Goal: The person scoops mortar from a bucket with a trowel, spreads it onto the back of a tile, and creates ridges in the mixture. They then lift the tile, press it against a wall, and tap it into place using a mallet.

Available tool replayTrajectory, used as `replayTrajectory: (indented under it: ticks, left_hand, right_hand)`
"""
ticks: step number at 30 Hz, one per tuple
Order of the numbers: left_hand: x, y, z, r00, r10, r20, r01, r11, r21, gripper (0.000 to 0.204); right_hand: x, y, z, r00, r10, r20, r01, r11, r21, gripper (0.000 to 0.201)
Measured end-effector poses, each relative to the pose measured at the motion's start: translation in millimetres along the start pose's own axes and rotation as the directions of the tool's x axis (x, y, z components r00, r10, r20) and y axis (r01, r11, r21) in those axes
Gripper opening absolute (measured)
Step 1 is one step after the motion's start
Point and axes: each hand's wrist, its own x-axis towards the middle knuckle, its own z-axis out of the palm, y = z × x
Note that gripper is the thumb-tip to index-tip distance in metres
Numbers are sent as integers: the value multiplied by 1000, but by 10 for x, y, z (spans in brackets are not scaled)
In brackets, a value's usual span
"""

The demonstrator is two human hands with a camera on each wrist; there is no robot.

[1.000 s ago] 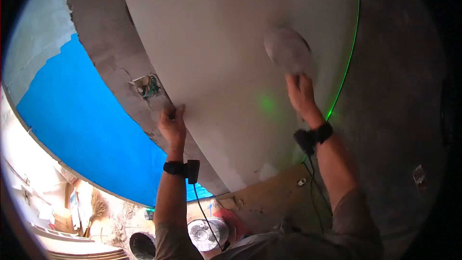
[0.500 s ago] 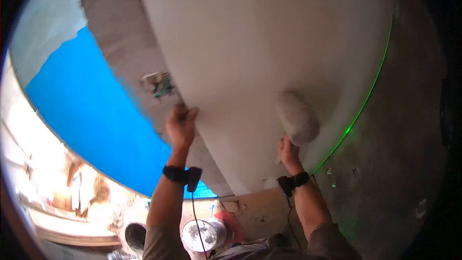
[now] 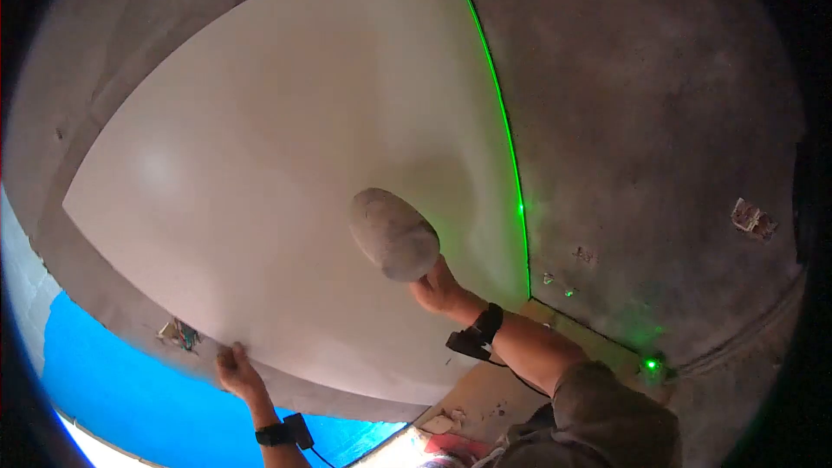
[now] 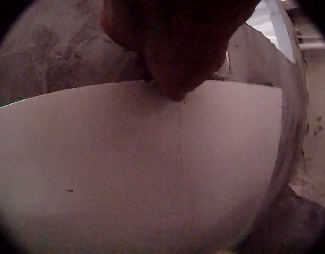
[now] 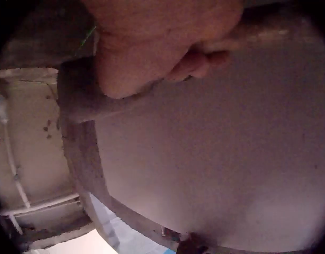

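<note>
- Mallet (image 3: 395, 234) held up by the right hand (image 3: 438, 288): the hand clenches the handle just under the rounded, dusty head, which lies against or just off the white tile (image 3: 286, 173); contact cannot be told.
- Left hand (image 3: 236, 370) is at the tile's lower left edge, fingers pressed against the edge; the left wrist view shows a fingertip (image 4: 173, 79) on the tile's rim, so the grip reads as flat and released rather than curled round anything.
- Tile lies against the grey wall (image 3: 659, 121), its right edge close along the green laser line (image 3: 507, 147).
- Step in hand, as a judgement: seating the tile on the wall by tapping, the left hand steadying the edge.
- Next move likely calls for light, even taps across the face, with the right edge kept on the laser line and the left hand holding the edge from sliding.
- Containers: none shows in these views; a cut-out box (image 3: 178, 332) with wires sits in the wall just beside the left hand, its contents too small to tell.
</note>
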Motion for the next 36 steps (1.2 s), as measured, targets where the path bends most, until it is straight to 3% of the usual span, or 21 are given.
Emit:
replayTrajectory:
  ticks: [2,3,4,5,6,10,11,14,15,16,18,19,20,22,23,26,28,30,32,34,36]
  left_hand:
    - [-42,63,28,973,200,-116,-124,874,470,30]
    - [-160,663,154,995,-17,-98,65,857,511,48]
    - [-203,1069,404,984,177,24,-163,834,528,54]
    - [-242,1441,669,925,351,145,-372,765,525,60]
    - [-263,1772,959,823,505,262,-563,658,500,66]
    - [-278,2773,2235,709,472,524,-705,485,517,82]
    - [-297,2839,2486,683,453,572,-730,433,529,85]
    - [-366,2633,3044,634,603,484,-754,344,560,87]
    - [-398,2687,3064,670,567,480,-728,372,576,90]
    - [-428,2697,3124,651,592,475,-739,350,576,92]
    - [-400,2668,3130,622,632,461,-748,308,588,98]
    - [-391,2652,3133,597,655,464,-754,260,604,106]
    - [-379,2668,3147,607,635,478,-747,251,616,106]
    - [-389,2707,3149,632,604,485,-728,250,638,104]
    - [-413,2687,3135,623,611,488,-739,255,624,104]
    - [-355,2668,3162,600,638,483,-756,255,602,105]
    - [-370,2691,3119,597,645,476,-757,257,601,106]
    - [-395,2824,3093,652,585,482,-727,304,615,101]
    - [-429,2868,3107,703,507,498,-697,351,626,98]
    - [-423,2869,3119,707,513,487,-694,369,618,96]
    - [-412,2822,3105,699,522,489,-704,379,601,95]
  right_hand:
    - [227,-33,-336,997,-74,9,74,997,-37,22]
    - [376,-24,-464,996,-92,-6,92,995,-42,20]
    - [471,-54,-598,997,-82,6,82,996,-47,20]
    - [562,-85,-730,997,-72,18,72,996,-53,21]
    - [670,-151,-877,998,-46,51,49,997,-55,23]
    - [1026,-94,-1347,995,-55,87,57,998,-22,26]
    - [1096,-47,-1447,988,-146,59,144,989,34,28]
    - [1191,172,-1664,975,-220,-20,219,956,196,31]
    - [1217,284,-1686,969,-244,-46,248,959,135,31]
    - [1276,433,-1725,962,-265,-68,270,960,77,31]
    - [1351,577,-1852,997,-82,17,80,995,66,29]
    - [1501,466,-2019,985,119,129,-131,987,91,27]
    - [1622,427,-2123,924,303,232,-331,939,92,25]
    - [1612,440,-2187,997,67,42,-73,984,163,23]
    - [1591,427,-2185,998,54,-16,-50,979,199,24]
    - [1793,583,-2274,979,-181,-98,181,983,-9,29]
    - [2056,367,-2422,994,105,-8,-103,984,147,30]
    - [2155,263,-2565,955,279,98,-290,949,124,30]
    - [2222,126,-2650,994,92,57,-98,988,122,29]
    - [2333,141,-2634,986,-166,-1,166,982,-87,29]
    - [2547,314,-2495,871,-489,40,448,760,-470,31]
